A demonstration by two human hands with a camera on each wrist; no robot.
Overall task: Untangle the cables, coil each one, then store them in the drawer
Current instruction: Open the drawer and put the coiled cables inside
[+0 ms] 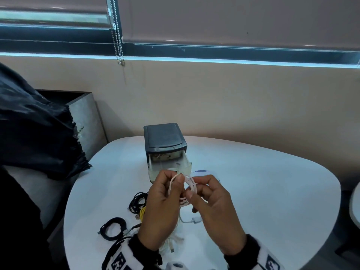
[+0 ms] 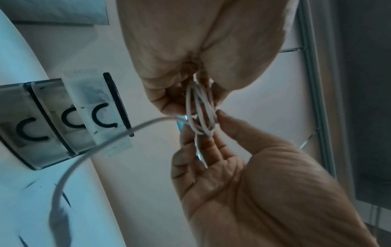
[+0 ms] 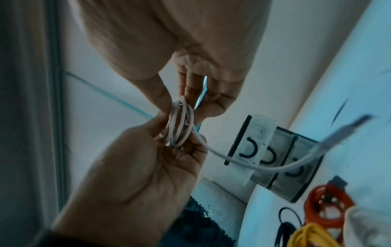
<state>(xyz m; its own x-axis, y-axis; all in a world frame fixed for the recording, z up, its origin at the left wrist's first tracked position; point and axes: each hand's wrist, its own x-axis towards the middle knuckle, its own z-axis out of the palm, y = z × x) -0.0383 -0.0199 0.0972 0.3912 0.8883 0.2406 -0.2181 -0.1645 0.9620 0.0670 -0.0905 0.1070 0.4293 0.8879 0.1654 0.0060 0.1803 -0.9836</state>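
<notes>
White cable coil (image 1: 188,189) pinched between both raised hands.

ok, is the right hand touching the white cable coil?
Touching. The right wrist view shows the right hand pinching the white cable coil with its fingertips; the left hand grips its far side.
</notes>
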